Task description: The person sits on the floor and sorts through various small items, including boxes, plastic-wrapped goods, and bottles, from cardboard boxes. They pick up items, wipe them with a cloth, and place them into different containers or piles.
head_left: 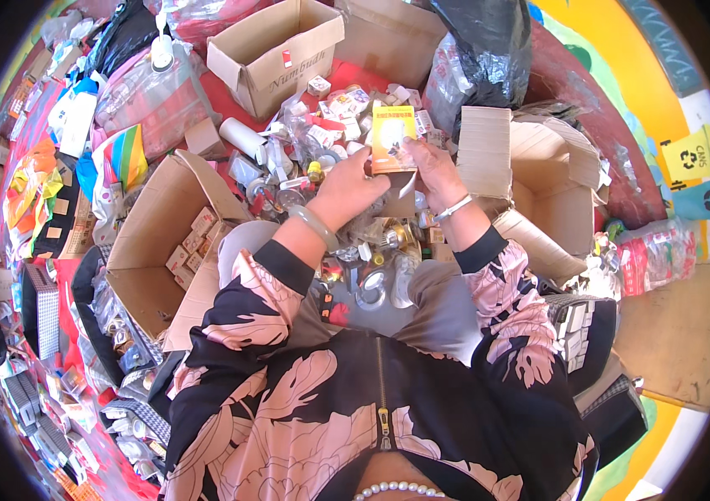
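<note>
A flat yellow-and-orange printed box (392,138) is held up in front of me, over a heap of small goods. My right hand (436,169) grips its lower right side, thumb on the front face. At the lower left corner, the curled fingers of my left hand (351,185) are closed against the box. A small white strip (408,184) hangs just below it, by my right hand. Behind the box lies a pile of small white-and-red cartons (345,107). Below my hands are clear plastic wraps and small loose items (371,288), partly hidden by my arms.
An open cardboard box (150,255) with several small cartons stands at left. Another open box (538,179) is at right, and a third (275,50) at the far side. A black plastic bag (484,63) stands at the back. A white pump bottle (162,50) sits far left.
</note>
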Demonstrator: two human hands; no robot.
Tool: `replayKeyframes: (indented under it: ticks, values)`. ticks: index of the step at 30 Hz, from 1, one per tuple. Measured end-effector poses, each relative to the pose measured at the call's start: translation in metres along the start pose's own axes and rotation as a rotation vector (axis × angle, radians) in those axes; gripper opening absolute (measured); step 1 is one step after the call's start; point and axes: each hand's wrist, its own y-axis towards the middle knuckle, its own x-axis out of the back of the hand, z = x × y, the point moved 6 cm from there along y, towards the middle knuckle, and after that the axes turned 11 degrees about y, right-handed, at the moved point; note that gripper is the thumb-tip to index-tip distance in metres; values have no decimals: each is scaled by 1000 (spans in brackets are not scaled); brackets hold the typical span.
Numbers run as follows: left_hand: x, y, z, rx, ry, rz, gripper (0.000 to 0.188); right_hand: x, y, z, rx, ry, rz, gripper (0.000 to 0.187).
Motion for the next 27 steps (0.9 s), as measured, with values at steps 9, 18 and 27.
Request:
replayKeyframes:
  ticks: [9, 18, 27]
  values:
    - [-25, 17, 16, -43, -333, 304, 40, 36, -17, -9, -288, 205, -8, 32]
    - [-34, -28, 10, -286, 501, 667, 40, 244, -119, 158, 166, -289, -373, 42]
    - [-41, -51, -17, -373, 508, 667, 31, 415, -233, 295, 175, -2237, -936, 43]
